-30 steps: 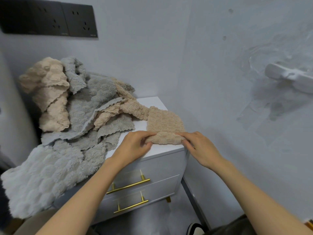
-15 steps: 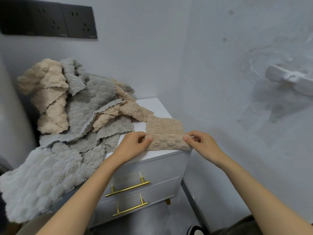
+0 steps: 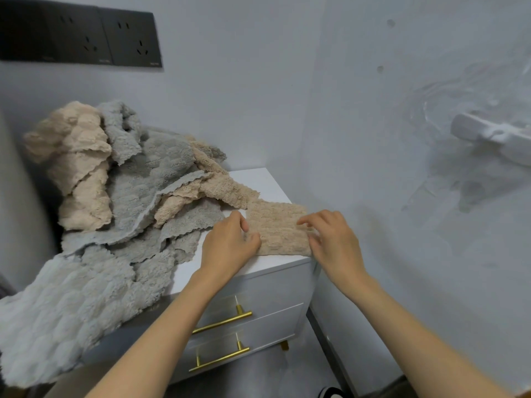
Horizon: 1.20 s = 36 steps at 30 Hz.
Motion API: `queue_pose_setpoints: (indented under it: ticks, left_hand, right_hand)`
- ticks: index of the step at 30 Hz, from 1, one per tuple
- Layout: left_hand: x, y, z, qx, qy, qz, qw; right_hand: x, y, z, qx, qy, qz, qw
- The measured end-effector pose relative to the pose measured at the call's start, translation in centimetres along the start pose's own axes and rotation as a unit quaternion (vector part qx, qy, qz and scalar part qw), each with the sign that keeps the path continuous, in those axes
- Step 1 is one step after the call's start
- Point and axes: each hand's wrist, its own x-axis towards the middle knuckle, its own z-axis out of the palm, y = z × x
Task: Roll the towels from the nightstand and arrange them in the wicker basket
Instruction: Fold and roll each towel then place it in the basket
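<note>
- The left hand (image 3: 230, 245) and the right hand (image 3: 334, 242) each close curled fingers and thumb on one end of a beige towel (image 3: 275, 225), the left at its left edge and the right at its right edge.
- The towel lies as a narrow band at the front right corner of the white nightstand (image 3: 255, 182). Its far end appears to run back into the heap.
- Rolling of this towel looks to be under way from the near edge. Most of the task seems to lie ahead, and no wicker basket is in view.
- The next move likely calls for both hands to turn the roll evenly away from the body, keeping the two ends level. The soft, nubby cloth could skew or slacken, and the far end may need freeing.
- A heap of grey and beige towels (image 3: 138, 196) covers the nightstand's left side and spills over its front left edge.
- Below are two drawers with gold bar handles (image 3: 221, 321). Pale walls meet in a corner behind the nightstand, with a dark socket panel (image 3: 86, 38) on the left wall and a white fixture (image 3: 488, 136) on the right.
</note>
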Motion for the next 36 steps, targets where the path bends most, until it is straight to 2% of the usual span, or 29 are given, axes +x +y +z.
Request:
queue_pose_setpoints:
  ticks: [4,7,15,18,21,23,25,30,36]
  left_hand:
    - [0.3,0.0,0.5,-0.049,0.005,0.01,0.999]
    - [0.4,-0.1,0.6,-0.061,-0.001,0.009,0.998]
    - [0.7,-1.3,0.4,-0.045,-0.002,0.07,0.997]
    - [0.6,-1.5,0.5,-0.018,0.01,0.163,0.986]
    - [0.2,-1.5,0.3,0.01,-0.054,0.215,0.975]
    - [-0.3,-1.7,0.2,0.023,-0.117,0.206,0.971]
    - [-0.5,-2.1,0.1,0.037,-0.143,0.206,0.967]
    - [-0.4,-2.4,-0.6,-0.011,-0.112,0.207,0.972]
    - [-0.2,-2.3,-1.4,-0.087,-0.129,0.127,0.98]
  right_hand:
    - [-0.3,-1.1,0.9,-0.062,-0.009,-0.152,0.986]
    - [-0.8,-1.6,1.4,-0.089,-0.039,-0.172,0.98]
    - [-1.3,-0.6,0.4,-0.068,-0.078,-0.109,0.989]
    - [-1.2,0.6,-0.2,-0.064,-0.124,-0.089,0.986]
    - [-1.2,1.1,-0.6,-0.053,-0.153,-0.052,0.985]
    - [-1.2,1.2,-0.7,-0.042,-0.166,-0.035,0.985]
    - [-1.1,1.0,-0.7,-0.03,-0.172,-0.022,0.984]
    - [-0.8,0.6,-1.4,0.028,-0.195,0.007,0.98]
    - [-0.4,0.8,-2.2,0.158,-0.211,0.102,0.959]
